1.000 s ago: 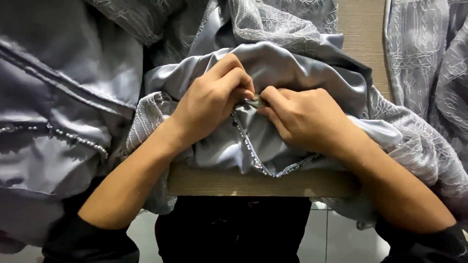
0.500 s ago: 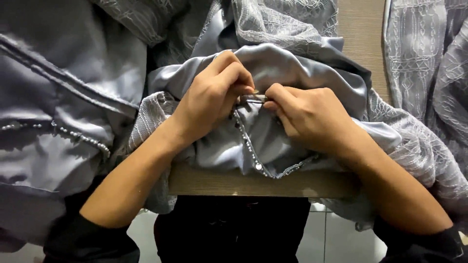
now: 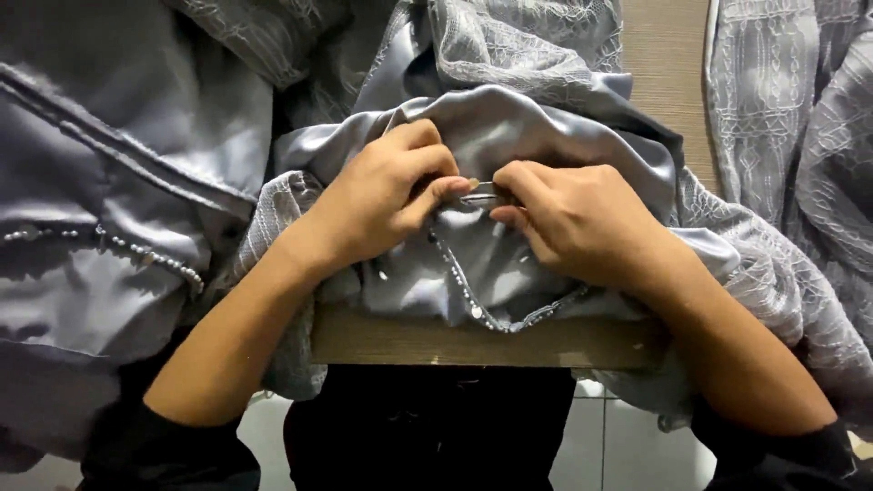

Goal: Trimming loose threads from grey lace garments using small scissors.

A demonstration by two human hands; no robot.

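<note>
Beaded trim (image 3: 473,295) partly attached to satin (image 3: 509,118); left hand (image 3: 382,205) pinched fold, right hand (image 3: 582,218) pinched needle (image 3: 480,193) at 12 o'clock.

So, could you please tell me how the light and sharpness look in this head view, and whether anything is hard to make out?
Head view: soft, even light, with a mild sheen on the satin fabric; left hand and right hand are fairly sharp; the small metal piece pinched between the fingertips is too small to identify; lace at the right edge looks softer; the area below the table edge is dark.
</note>
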